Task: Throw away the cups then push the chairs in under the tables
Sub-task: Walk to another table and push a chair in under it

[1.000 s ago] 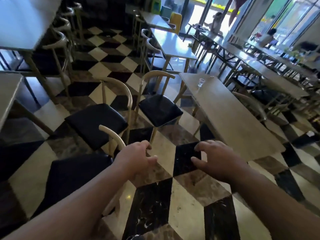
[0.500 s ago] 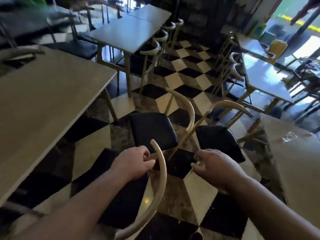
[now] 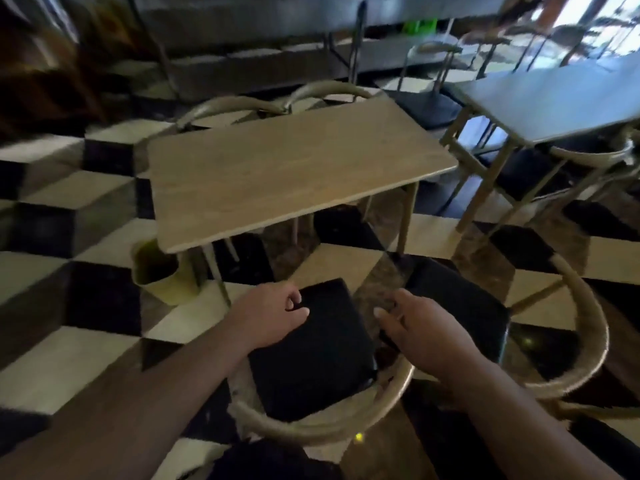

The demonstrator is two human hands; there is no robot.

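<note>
A light wooden table (image 3: pixel 277 168) stands in front of me. Two chairs with black seats and curved wooden backs are pulled out on its near side: the left chair (image 3: pixel 311 351) directly below me and the right chair (image 3: pixel 460 306) beside it. My left hand (image 3: pixel 266 315) hovers over the left chair's seat with fingers loosely curled, holding nothing. My right hand (image 3: pixel 422 330) is over the gap between the two seats, fingers apart and empty. No cup shows in this view.
A yellow-green bin (image 3: pixel 159 275) stands on the checkered floor by the table's near left leg. Two chair backs (image 3: pixel 277 98) show behind the table's far edge. Another table (image 3: pixel 554 102) with chairs is at the right. The picture is motion-blurred.
My view has swung left from the table with the clear cup to a different table. Both hands now hover over two pulled-out chairs, still empty.
</note>
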